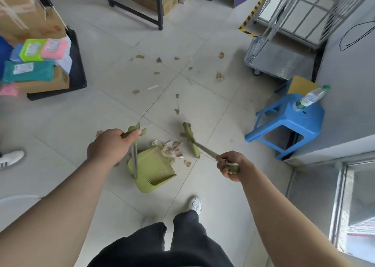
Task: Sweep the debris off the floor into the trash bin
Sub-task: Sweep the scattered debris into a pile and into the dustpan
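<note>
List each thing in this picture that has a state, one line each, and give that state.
dustpan: resting on the floor, mouth towards the debris pile
broom: head down on the floor beside that pile
left hand: grips the dustpan's handle
right hand: grips the broom's handle
scattered debris: loose on the tiles farther off
bottle: capped, on the blue stool

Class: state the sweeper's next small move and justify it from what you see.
Probably a short stroke of the green broom head toward the green plastic dustpan: brown scraps lie heaped at its mouth, the right hand grips the broom handle, the left hand holds the dustpan's handle.
</note>
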{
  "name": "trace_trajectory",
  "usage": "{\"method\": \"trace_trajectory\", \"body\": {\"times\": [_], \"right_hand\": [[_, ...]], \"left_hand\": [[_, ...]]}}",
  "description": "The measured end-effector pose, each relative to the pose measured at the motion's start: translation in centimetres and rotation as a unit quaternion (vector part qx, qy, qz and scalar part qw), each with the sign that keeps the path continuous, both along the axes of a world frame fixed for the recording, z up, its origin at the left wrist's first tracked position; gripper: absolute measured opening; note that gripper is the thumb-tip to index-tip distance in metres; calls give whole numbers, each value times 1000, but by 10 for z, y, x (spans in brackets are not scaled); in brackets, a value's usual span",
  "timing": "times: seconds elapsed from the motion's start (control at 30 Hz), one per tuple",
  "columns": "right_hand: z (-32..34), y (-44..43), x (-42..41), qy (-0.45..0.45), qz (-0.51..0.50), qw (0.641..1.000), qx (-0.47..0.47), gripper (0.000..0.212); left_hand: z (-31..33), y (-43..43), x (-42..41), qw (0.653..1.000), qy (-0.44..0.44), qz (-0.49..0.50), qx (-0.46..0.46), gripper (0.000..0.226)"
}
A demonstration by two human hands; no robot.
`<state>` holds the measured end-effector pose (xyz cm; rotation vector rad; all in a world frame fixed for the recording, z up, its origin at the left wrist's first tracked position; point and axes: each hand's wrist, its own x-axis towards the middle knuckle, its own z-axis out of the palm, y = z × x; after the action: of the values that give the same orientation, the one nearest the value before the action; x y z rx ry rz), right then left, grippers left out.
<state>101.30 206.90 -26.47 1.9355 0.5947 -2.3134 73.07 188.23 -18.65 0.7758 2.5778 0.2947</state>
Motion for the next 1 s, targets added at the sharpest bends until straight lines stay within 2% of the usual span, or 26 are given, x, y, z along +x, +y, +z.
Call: {"method": "trace_trajectory", "body": {"times": [0.23,0.37,0.57,0.77,1.0], "right_hand": [[-2,-43,-1,-54,-77,995,28,7],[-11,-74,-24,-40,-115,993,0,12],[-27,-118,-84,-14,-87,996,-35,9],[-21,-109,-91,35,-78,996,-25,9],[-9,-46,-28,36,-110,993,9,11]], "left_hand": [[-4,-53,-26,1000,5,-5,17,69],[-9,-81,-38,1000,7,9,26,70],[-9,-103,-44,999,15,27,23,70],[-12,-100,-45,999,22,19,18,71],[-10,-50,-27,1000,7,-19,15,68]]}}
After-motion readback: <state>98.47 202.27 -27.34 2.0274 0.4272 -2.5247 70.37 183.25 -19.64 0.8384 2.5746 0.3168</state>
